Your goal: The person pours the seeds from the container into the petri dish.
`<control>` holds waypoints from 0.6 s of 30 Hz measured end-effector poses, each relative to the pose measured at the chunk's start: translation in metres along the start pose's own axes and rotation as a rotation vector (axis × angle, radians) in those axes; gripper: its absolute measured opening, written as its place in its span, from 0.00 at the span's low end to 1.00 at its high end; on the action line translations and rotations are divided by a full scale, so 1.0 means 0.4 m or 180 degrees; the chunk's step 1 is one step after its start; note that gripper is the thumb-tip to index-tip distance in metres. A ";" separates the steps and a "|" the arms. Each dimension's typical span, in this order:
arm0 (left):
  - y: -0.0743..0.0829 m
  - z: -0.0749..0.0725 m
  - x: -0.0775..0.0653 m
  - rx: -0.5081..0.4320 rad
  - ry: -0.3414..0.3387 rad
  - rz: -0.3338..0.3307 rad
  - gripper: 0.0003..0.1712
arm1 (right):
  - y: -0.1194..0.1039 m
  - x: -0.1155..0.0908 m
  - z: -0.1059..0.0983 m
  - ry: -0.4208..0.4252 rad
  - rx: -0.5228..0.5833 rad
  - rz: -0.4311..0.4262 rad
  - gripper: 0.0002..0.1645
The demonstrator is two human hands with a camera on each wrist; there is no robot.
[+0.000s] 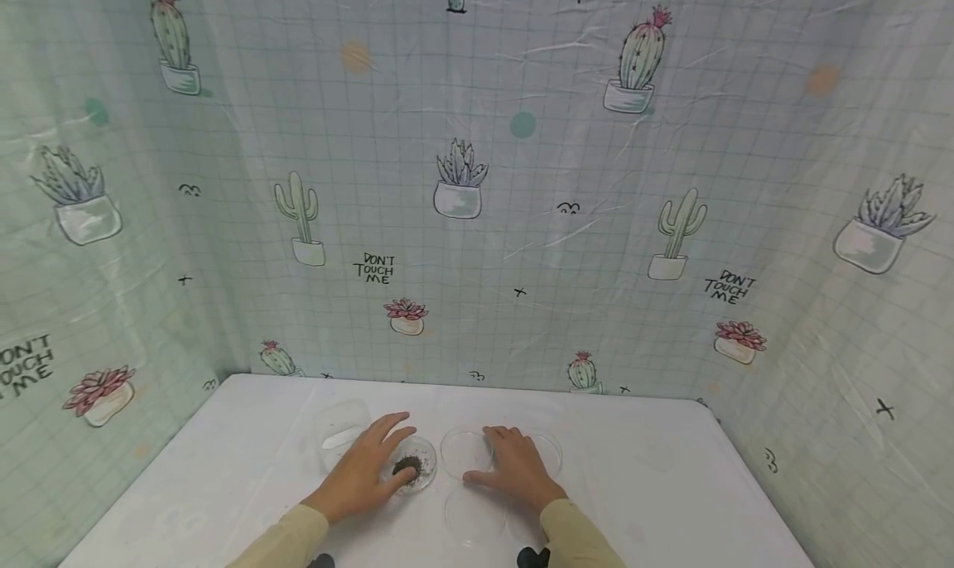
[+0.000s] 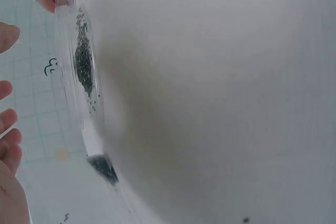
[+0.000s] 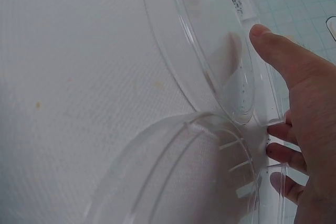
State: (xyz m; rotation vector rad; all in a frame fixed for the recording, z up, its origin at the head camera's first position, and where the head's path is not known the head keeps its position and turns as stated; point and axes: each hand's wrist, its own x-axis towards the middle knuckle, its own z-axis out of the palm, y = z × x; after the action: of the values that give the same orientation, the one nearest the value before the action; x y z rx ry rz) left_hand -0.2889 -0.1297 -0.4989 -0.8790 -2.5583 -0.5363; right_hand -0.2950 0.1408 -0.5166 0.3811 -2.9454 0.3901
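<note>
A clear round dish [image 1: 430,454], like a petri dish, holds a small pile of dark granules [image 1: 408,465]. My left hand [image 1: 361,470] reaches around it with fingers spread; in the left wrist view thumb and fingers stand apart from the dish wall. Just right of it lies another clear round dish [image 1: 464,452]. Over that dish's right side is my right hand [image 1: 519,467], its thumb and fingers extended loosely by the rim. Whether the right fingertips touch the dish, I cannot tell.
More clear round dishes lie under and beside the right hand, one behind it [image 1: 553,454] and one nearer me [image 1: 473,518]. Left of the left hand stands a clear container [image 1: 350,411] with a white strip [image 1: 341,437]. A cactus-print curtain [image 1: 477,245] encloses the white table [image 1: 656,485].
</note>
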 end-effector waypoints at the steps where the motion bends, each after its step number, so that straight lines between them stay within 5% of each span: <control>1: -0.002 -0.003 0.000 0.0023 0.0043 0.0014 0.31 | 0.001 0.000 0.000 -0.0005 0.0001 0.0001 0.53; 9: -0.023 -0.024 0.000 0.0169 0.0416 0.0098 0.31 | 0.001 0.001 0.003 -0.0020 0.0041 0.0010 0.53; 18: -0.053 -0.038 -0.008 0.0244 0.0500 -0.0053 0.33 | 0.006 0.003 0.010 -0.0037 0.0079 0.0072 0.53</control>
State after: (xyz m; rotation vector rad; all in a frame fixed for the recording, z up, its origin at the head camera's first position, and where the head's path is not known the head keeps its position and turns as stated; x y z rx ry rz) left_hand -0.2967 -0.1540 -0.4921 -0.7588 -2.4285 -0.4885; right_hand -0.2972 0.1418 -0.5210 0.3546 -2.9613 0.4291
